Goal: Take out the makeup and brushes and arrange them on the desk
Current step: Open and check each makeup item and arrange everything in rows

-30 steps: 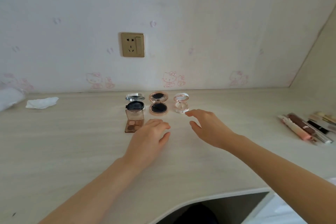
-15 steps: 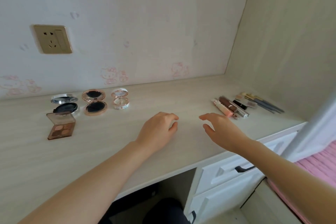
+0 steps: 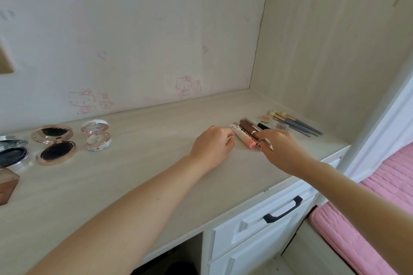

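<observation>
Several lip tubes lie side by side at the right of the desk (image 3: 138, 176): a pink tube (image 3: 245, 138), a brown tube (image 3: 247, 128) and a black one (image 3: 264, 126). My left hand (image 3: 211, 146) rests curled on the desk, its fingertips against the pink tube's left side. My right hand (image 3: 282, 148) covers the tubes' near ends, fingers pinched on a thin silver-tipped stick (image 3: 269, 145). Blue-handled brushes (image 3: 298, 124) and two small shadow pans (image 3: 266, 117) lie behind. Open compacts stand at the left: rose-gold (image 3: 54, 144), white-and-pink (image 3: 97, 135), black-and-silver (image 3: 12, 152).
A brown eyeshadow palette (image 3: 7, 183) sits at the left edge of view. A side wall panel (image 3: 335, 56) closes the desk's right end. White drawers with a black handle (image 3: 282, 209) are under the desk edge. A pink bed cover (image 3: 380, 185) is at the right.
My view and both hands have swung right, away from the compacts. The hands now rest at the row of tubes, the right one closed on the thin stick.
</observation>
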